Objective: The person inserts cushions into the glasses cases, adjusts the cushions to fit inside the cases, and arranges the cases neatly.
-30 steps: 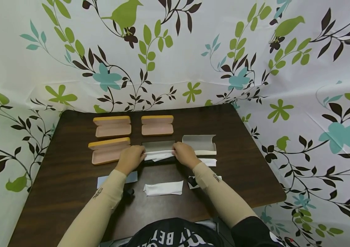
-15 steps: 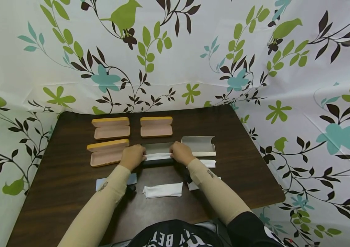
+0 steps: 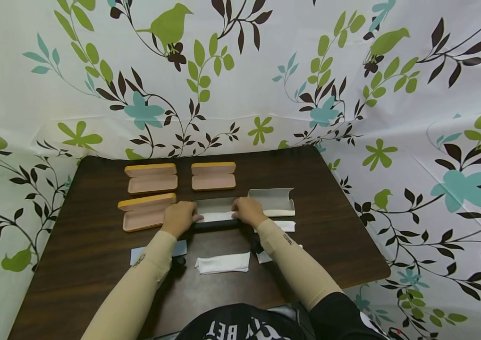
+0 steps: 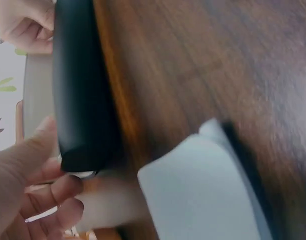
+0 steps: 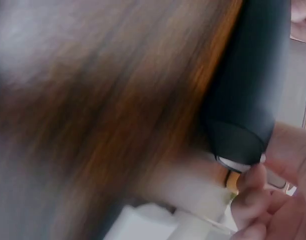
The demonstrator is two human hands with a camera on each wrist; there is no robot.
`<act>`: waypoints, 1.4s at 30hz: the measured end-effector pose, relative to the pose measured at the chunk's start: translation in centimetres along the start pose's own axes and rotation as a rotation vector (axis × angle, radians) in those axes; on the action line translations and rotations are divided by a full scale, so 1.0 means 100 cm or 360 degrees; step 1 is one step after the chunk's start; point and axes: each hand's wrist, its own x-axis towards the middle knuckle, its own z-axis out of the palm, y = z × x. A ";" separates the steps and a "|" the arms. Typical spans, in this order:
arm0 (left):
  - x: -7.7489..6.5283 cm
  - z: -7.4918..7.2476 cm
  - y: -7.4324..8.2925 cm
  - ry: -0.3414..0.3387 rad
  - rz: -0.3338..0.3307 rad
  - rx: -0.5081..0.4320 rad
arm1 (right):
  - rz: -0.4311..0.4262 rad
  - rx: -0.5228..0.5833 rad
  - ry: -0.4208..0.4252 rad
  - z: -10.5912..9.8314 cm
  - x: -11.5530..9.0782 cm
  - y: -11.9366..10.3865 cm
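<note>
A dark eyeglass case (image 3: 219, 225) with a grey lining stands with its lid raised at mid-table. Inside it lies a folded white cloth (image 3: 216, 216). My left hand (image 3: 179, 218) grips the left end of the case, thumb on the inner side and fingers curled at the end. At the opposite end, my right hand (image 3: 248, 211) holds the case in the same way, its fingertips right at the end rim in the right wrist view. The dark outer front (image 4: 85, 90) of the case fills the gap between the hands in the left wrist view.
Three open yellow cases (image 3: 151, 184) with pink lining stand behind and to the left. Right of my hands is another open grey-lined case (image 3: 271, 199) with white cloth. Several folded cloths lie nearer me, including a white one (image 3: 223, 263) and a pale blue one (image 3: 179, 248).
The white cloth, earlier stretched between both hands and hanging over the front of the case, has gone down inside it. My hands have lowered slightly onto the case ends.
</note>
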 end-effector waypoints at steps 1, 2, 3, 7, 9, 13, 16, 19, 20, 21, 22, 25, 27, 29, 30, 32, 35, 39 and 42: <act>-0.001 -0.001 -0.001 0.0005 -0.0007 -0.0014 | -0.0013 0.0016 0.0014 -0.001 -0.002 0.001; -0.002 -0.002 -0.003 0.0011 -0.0014 -0.0032 | -0.0021 0.0028 0.0032 -0.002 -0.004 0.001; -0.003 -0.003 -0.005 0.0022 -0.0019 -0.0045 | -0.0024 0.0042 0.0060 -0.003 -0.006 0.002; -0.005 -0.011 -0.011 0.0132 -0.0031 -0.0054 | 0.0017 0.0082 0.0240 -0.011 -0.015 0.004; -0.004 -0.015 -0.013 0.0188 -0.0047 -0.0069 | 0.0057 0.0128 0.0347 -0.014 -0.018 0.005; -0.001 -0.020 -0.013 0.0239 -0.0076 -0.0125 | 0.0041 0.0182 0.0543 -0.015 -0.017 0.005; 0.000 -0.021 -0.009 0.0202 -0.0048 -0.0124 | -0.0023 0.0147 0.0588 -0.013 -0.015 0.004; -0.001 -0.020 -0.005 0.0144 -0.0002 -0.0123 | -0.0091 0.0112 0.0573 -0.009 -0.013 0.004; -0.001 -0.019 -0.004 0.0134 0.0012 -0.0131 | -0.0106 0.0107 0.0566 -0.008 -0.013 0.004; -0.001 -0.018 -0.003 0.0128 0.0017 -0.0154 | -0.0118 0.0114 0.0562 -0.007 -0.013 0.004; -0.002 -0.018 -0.002 0.0128 0.0019 -0.0180 | -0.0133 0.0116 0.0573 -0.006 -0.013 0.003; -0.002 -0.017 -0.002 0.0138 0.0026 -0.0239 | -0.0150 0.0169 0.0606 -0.004 -0.012 0.003; -0.002 -0.016 -0.003 0.0130 0.0020 -0.0282 | -0.0151 0.0222 0.0623 -0.003 -0.012 0.003; -0.002 -0.015 -0.005 0.0116 0.0019 -0.0312 | -0.0156 0.0267 0.0636 -0.001 -0.011 0.004; -0.002 -0.015 -0.006 0.0106 0.0013 -0.0326 | -0.0159 0.0279 0.0641 0.000 -0.011 0.004; -0.003 -0.015 -0.007 0.0090 0.0007 -0.0344 | -0.0162 0.0294 0.0647 0.001 -0.010 0.004; -0.003 -0.014 -0.008 0.0075 -0.0002 -0.0371 | -0.0159 0.0303 0.0653 0.002 -0.011 0.004; -0.005 -0.013 -0.008 0.0070 0.0002 -0.0402 | -0.0200 0.0274 0.0665 0.002 -0.014 0.004; -0.006 -0.012 -0.008 0.0082 0.0010 -0.0412 | -0.0259 0.0231 0.0686 0.001 -0.018 0.004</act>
